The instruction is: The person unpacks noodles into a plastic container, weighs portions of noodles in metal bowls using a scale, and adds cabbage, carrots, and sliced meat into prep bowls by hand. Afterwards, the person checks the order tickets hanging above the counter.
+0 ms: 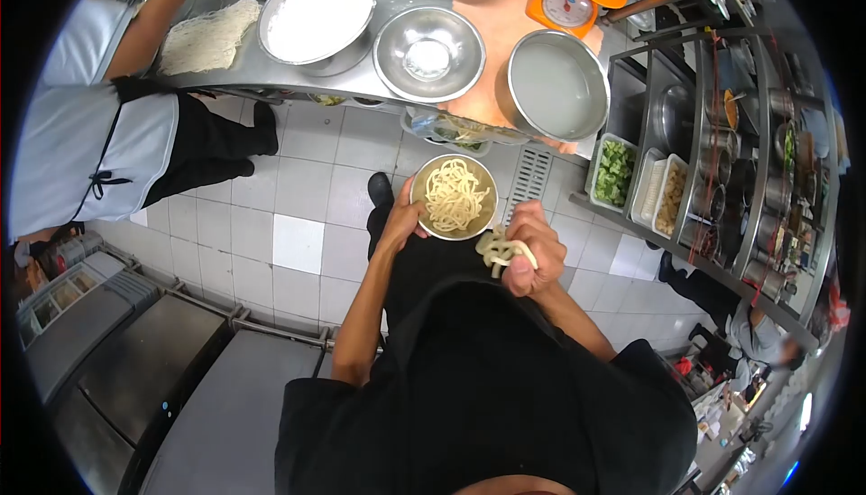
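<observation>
My left hand (405, 222) grips the rim and side of a metal bowl (492, 211), held in front of my body above the floor. Thick pale noodles (454, 194) fill the bowl. To the right of it, my right hand (534, 251) is closed around a small bunch of the same noodles (494, 250), whose strands hang out between the fingers. This bunch is apart from the bowl.
Ahead is a steel counter (361, 75) with an empty metal bowl (429, 55), a basin of white powder (317, 15), a pot of cloudy liquid (559, 89) and an orange scale (566, 6). A co-worker (99, 134) stands left. Shelves (622, 89) with broccoli (614, 172) stand right.
</observation>
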Action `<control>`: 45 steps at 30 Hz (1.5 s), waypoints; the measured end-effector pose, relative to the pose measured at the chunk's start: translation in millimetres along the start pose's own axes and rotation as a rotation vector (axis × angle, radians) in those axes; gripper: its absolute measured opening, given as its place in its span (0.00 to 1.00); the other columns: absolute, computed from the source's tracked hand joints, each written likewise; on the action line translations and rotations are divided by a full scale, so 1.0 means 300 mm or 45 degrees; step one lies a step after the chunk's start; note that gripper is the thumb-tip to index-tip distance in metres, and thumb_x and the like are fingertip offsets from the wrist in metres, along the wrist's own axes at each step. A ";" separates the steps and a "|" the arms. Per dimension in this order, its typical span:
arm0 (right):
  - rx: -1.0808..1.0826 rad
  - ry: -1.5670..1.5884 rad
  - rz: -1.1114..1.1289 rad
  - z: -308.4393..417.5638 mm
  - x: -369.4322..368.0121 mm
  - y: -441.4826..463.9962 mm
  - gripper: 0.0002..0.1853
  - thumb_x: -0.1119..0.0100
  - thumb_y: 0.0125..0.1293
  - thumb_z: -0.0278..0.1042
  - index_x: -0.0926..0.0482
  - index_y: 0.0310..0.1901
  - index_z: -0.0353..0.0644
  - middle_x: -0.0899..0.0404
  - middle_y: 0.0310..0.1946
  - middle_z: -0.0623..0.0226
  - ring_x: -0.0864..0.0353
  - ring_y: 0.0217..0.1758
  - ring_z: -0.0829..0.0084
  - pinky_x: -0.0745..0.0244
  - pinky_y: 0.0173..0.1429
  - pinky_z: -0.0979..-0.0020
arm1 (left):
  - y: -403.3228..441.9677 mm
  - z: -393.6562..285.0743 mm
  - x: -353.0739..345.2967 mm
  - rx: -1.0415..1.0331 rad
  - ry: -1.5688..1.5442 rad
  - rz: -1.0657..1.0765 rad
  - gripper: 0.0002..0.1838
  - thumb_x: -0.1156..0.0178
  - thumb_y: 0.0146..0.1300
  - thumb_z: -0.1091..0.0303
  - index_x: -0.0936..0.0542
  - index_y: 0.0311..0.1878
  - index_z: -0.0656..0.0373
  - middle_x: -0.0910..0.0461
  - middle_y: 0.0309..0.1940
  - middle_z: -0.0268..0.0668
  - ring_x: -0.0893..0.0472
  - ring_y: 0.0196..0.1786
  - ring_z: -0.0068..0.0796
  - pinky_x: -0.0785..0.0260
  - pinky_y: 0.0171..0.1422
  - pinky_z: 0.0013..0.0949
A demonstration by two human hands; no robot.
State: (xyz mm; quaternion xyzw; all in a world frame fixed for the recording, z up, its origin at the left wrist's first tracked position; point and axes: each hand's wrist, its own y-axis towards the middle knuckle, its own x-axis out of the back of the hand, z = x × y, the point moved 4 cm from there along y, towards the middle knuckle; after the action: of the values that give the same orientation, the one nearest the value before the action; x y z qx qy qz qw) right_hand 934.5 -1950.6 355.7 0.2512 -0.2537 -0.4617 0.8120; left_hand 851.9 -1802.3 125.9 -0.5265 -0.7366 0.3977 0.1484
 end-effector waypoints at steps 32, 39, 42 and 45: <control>0.358 0.541 0.194 0.236 -0.240 0.223 0.15 0.48 0.44 0.19 0.44 0.10 0.40 0.45 0.10 0.67 0.44 0.11 0.68 0.42 0.20 0.68 | -0.068 0.004 0.137 -0.705 -0.158 -0.299 0.36 0.53 0.49 0.80 0.41 0.67 0.52 0.25 0.49 0.42 0.21 0.36 0.26 0.29 0.17 0.23; -0.148 -0.265 0.700 -0.151 -0.322 0.057 0.07 0.38 0.50 0.25 0.26 0.20 0.36 0.27 0.21 0.58 0.28 0.25 0.61 0.34 0.35 0.66 | -0.254 -0.067 0.114 -0.391 -0.384 -0.400 0.34 0.55 0.55 0.80 0.42 0.67 0.51 0.22 0.42 0.42 0.21 0.23 0.26 0.34 0.12 0.22; 0.027 -0.765 0.655 -0.284 -0.283 -0.048 0.07 0.38 0.53 0.28 0.23 0.31 0.34 0.23 0.34 0.55 0.25 0.39 0.58 0.33 0.46 0.64 | -0.266 -0.087 0.121 -0.433 -0.430 -0.391 0.34 0.56 0.54 0.81 0.43 0.67 0.52 0.22 0.40 0.42 0.22 0.21 0.26 0.35 0.12 0.22; -0.297 -0.525 0.726 -0.407 -0.205 -0.131 0.12 0.41 0.56 0.28 0.23 0.42 0.33 0.25 0.43 0.54 0.27 0.50 0.57 0.33 0.52 0.62 | -0.253 -0.018 0.162 -0.375 -0.303 -0.476 0.35 0.55 0.52 0.81 0.43 0.67 0.53 0.22 0.39 0.43 0.23 0.21 0.25 0.36 0.12 0.22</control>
State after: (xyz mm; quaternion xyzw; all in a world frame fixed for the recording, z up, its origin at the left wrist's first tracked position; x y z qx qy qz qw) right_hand 961.5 -1892.9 228.4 -0.0221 -0.4176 -0.2837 0.8629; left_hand 785.9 -1766.4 175.8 -0.3466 -0.8833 0.3111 0.0536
